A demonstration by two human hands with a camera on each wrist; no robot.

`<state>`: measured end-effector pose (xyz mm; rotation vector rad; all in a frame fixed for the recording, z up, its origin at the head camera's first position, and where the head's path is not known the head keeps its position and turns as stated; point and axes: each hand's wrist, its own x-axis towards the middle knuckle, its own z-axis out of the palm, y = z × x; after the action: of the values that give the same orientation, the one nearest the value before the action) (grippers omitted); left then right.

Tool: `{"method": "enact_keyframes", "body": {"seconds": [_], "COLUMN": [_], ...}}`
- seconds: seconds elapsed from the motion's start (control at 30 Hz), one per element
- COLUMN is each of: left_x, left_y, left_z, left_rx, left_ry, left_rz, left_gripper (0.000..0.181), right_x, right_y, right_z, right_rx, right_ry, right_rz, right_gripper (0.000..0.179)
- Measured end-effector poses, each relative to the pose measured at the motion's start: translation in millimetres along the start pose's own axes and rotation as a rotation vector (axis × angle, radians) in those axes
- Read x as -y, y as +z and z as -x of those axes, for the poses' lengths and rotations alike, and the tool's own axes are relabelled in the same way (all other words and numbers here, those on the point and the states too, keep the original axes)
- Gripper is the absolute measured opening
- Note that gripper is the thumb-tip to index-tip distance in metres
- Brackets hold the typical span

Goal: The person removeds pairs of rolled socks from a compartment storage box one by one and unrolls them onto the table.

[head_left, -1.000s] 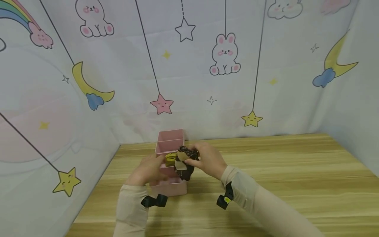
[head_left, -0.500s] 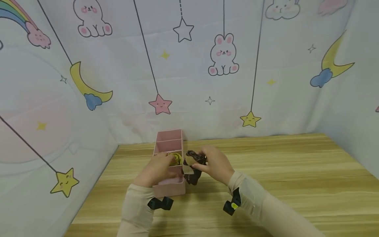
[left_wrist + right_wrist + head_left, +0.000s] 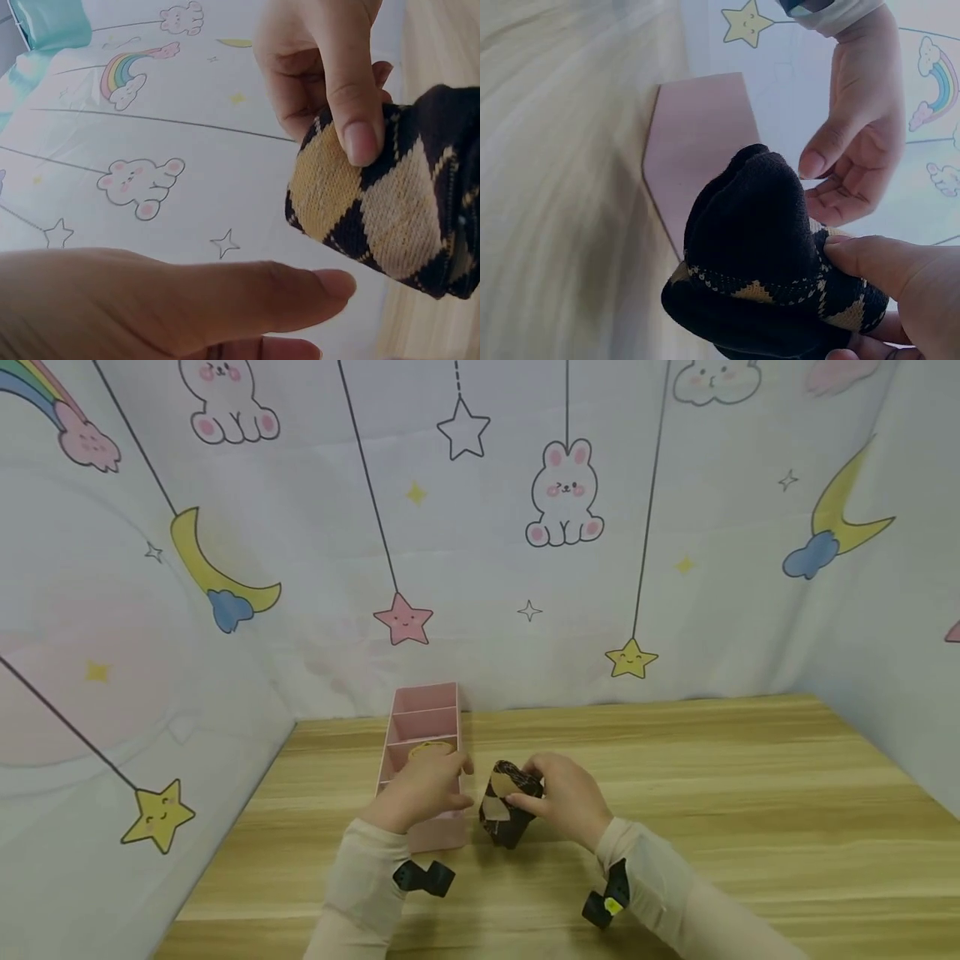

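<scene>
A folded pair of black argyle socks (image 3: 495, 814) with yellow and beige diamonds is pinched between thumb and fingers of my right hand (image 3: 567, 797), just right of the pink box and above the table. The right wrist view shows the socks' (image 3: 754, 217) black ends up close. My left hand (image 3: 420, 787) hovers over the pink divided box (image 3: 438, 837), thumb and fingers apart and pointing at the socks without touching them. Under it, a yellow item (image 3: 429, 747) peeks out of one compartment, mostly hidden by the hand.
The box's far compartments (image 3: 425, 725) show pink inner walls. It stands on a wood-grain table (image 3: 675, 793), close to a white cloth backdrop (image 3: 495, 568) printed with stars, moons and rabbits.
My right hand has carried the socks right and toward me, away from the box. My left hand, earlier at the yellow item in the compartment, has come off it and shifted right.
</scene>
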<state>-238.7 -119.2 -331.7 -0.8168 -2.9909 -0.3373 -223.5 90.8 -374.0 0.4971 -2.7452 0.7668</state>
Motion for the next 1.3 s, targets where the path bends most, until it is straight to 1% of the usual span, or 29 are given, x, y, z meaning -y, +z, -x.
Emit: {"method": "enact_keyframes", "body": {"seconds": [0.1,0.2,0.27,0.4,0.5,0.53,0.63,0.7,0.83,0.93,1.0,1.13,1.23,1.3], "left_x": [-5.5,-10.7,-14.6,-23.3,-29.7,-31.3,-35.8,-38.1,-43.7,-48.2,-50.0,-50.0,-48.3,-47.2], "left_y": [4.0,9.2,12.7,20.2,27.5,30.3,38.8,43.8,49.1,51.2,52.7,56.6,60.7,63.5], "left_z": [-4.0,-8.0,-9.6,-11.7,-14.0,-15.1,-17.7,-18.5,-15.0,-11.0,-9.4,-8.3,-8.9,-9.5], "left_rx": [0.024,0.030,0.016,-0.033,-0.049,-0.053,-0.075,-0.111,-0.199,-0.228,-0.226,-0.193,-0.177,-0.176], "left_ry": [0.020,0.063,0.098,0.167,0.198,0.205,0.211,0.217,0.233,0.234,0.229,0.226,0.229,0.235], "left_rz": [-0.011,-0.051,-0.081,-0.121,-0.137,-0.155,-0.207,-0.264,-0.344,-0.368,-0.371,-0.366,-0.361,-0.358], "left_gripper": [0.030,0.028,0.027,0.030,0.032,0.032,0.033,0.035,0.036,0.038,0.041,0.046,0.045,0.044], "right_x": [-4.3,-8.5,-10.9,-15.8,-20.4,-22.0,-27.1,-30.0,-34.6,-36.4,-37.6,-41.2,-44.9,-47.2], "right_y": [2.4,4.7,5.7,7.3,7.7,7.7,8.1,8.2,8.0,8.2,8.3,8.8,9.8,10.7], "right_z": [2.8,4.9,5.8,7.7,9.3,9.8,10.8,11.4,10.9,9.9,9.6,10.3,11.4,12.4], "right_rx": [0.016,0.032,0.041,0.049,0.053,0.054,0.059,0.062,0.072,0.078,0.082,0.098,0.103,0.104], "right_ry": [0.034,0.071,0.097,0.138,0.161,0.166,0.172,0.168,0.165,0.169,0.171,0.183,0.193,0.196], "right_rz": [-0.006,-0.021,-0.041,-0.067,-0.078,-0.081,-0.079,-0.072,-0.068,-0.062,-0.054,-0.041,-0.031,-0.030], "right_gripper": [0.034,0.033,0.032,0.031,0.030,0.029,0.031,0.033,0.036,0.036,0.036,0.036,0.037,0.038]}}
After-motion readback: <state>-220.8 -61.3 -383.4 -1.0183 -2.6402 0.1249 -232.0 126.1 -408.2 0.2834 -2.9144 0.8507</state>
